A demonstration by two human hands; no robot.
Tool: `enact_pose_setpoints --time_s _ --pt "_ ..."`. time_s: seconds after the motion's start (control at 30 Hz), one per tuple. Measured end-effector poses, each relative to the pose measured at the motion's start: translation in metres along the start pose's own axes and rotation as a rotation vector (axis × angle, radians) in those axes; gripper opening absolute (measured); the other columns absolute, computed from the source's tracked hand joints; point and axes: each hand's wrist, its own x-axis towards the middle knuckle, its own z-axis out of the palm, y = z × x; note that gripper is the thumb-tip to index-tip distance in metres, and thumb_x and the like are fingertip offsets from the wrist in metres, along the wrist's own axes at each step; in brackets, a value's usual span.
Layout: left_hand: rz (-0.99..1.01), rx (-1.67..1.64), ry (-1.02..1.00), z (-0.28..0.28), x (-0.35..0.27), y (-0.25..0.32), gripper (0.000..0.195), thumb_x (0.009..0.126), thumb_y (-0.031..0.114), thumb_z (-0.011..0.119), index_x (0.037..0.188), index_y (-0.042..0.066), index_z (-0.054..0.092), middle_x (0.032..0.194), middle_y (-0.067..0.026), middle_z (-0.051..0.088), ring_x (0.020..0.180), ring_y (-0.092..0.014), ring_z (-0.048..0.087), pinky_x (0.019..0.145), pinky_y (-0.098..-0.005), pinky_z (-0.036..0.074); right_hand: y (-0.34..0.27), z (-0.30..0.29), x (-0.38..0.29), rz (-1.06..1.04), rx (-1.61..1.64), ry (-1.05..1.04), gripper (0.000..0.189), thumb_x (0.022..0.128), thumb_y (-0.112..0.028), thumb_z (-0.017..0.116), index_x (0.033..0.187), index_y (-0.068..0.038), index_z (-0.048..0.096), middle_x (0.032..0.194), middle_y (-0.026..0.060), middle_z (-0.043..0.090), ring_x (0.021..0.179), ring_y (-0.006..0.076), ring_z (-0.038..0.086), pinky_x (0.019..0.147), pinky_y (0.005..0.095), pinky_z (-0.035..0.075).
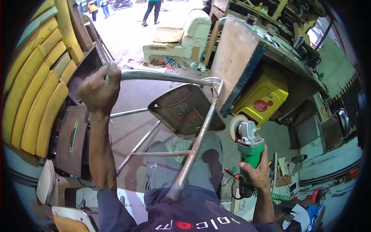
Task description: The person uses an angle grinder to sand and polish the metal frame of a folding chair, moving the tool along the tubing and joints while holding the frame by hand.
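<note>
My left hand (100, 90), slightly blurred, is closed around one end of a tubular metal chair frame (162, 76). The frame is tipped over my lap, with one leg (200, 139) slanting toward my torso and its capped foot near my shirt. A dark panel (185, 113), apparently the underside of a seat, sits between the tubes. On the right, my right hand (259, 171) grips the body of a green angle grinder (250, 158). Its pale disc (237, 127) points upward, apart from the frame. Whether the disc spins cannot be told.
Yellow foam pads (37, 110) are stacked at left. A workbench (236, 52) stands ahead at right, a yellow container (263, 95) beneath it. Beyond is a worn armchair (188, 37); people stand outside. Cloth scraps (301, 214) and a coiled green hose (279, 197) lie at lower right.
</note>
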Motion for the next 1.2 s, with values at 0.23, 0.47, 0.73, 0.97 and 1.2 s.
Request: enact_pose_setpoints --time_s 0.23,0.47,0.73,0.97,1.2 --pt "0.346 -0.114 -0.092 0.068 0.080 0.029 0.046 0.098 0.037 0.057 0.063 0.013 0.074 0.050 -0.0096 0.061 0.045 -0.026 0.062 0.049 -0.0386 0.048 0.041 -0.014 -0.017 0.021 -0.029 0.088 0.081 0.077 -0.027 0.079 0.142 0.002 0.041 0.121 0.0182 0.062 0.105 0.0288 0.064 0.092 0.0421 0.053" --pt "0.655 -0.401 -0.383 0.132 0.050 0.068 0.031 0.085 0.020 0.061 0.056 0.010 0.063 0.054 -0.0069 0.062 0.052 -0.024 0.061 0.065 -0.0385 0.051 0.093 -0.004 -0.021 0.123 0.200 -0.020 0.084 0.079 -0.033 0.080 0.144 0.002 0.040 0.119 0.0182 0.063 0.105 0.0302 0.065 0.094 0.0424 0.051" --pt "0.562 -0.285 -0.628 0.143 -0.015 0.037 0.035 0.084 0.024 0.063 0.050 0.014 0.064 0.052 -0.0044 0.062 0.053 -0.023 0.063 0.080 -0.0381 0.057 0.102 0.051 0.019 0.267 0.014 -0.520 0.091 0.079 -0.036 0.083 0.149 -0.002 0.036 0.122 0.0257 0.067 0.116 0.0418 0.066 0.100 0.0465 0.050" --pt "0.502 -0.364 -0.590 0.133 -0.033 0.061 0.020 0.093 0.020 0.066 0.082 0.004 0.071 0.078 -0.0116 0.064 0.079 -0.027 0.063 0.081 -0.0393 0.050 0.119 0.084 0.066 0.227 0.243 -0.466 0.078 0.078 -0.032 0.082 0.139 -0.001 0.044 0.113 0.0227 0.069 0.101 0.0338 0.070 0.091 0.0436 0.054" --pt "-0.258 -0.247 -0.271 0.006 -0.105 -0.023 0.022 0.094 0.011 0.064 0.114 0.003 0.069 0.105 -0.0166 0.070 0.096 -0.030 0.068 0.087 -0.0393 0.052 0.087 0.131 0.076 0.188 -0.009 -0.610 0.083 0.080 -0.030 0.080 0.147 -0.002 0.038 0.112 0.0270 0.071 0.103 0.0405 0.073 0.091 0.0473 0.055"
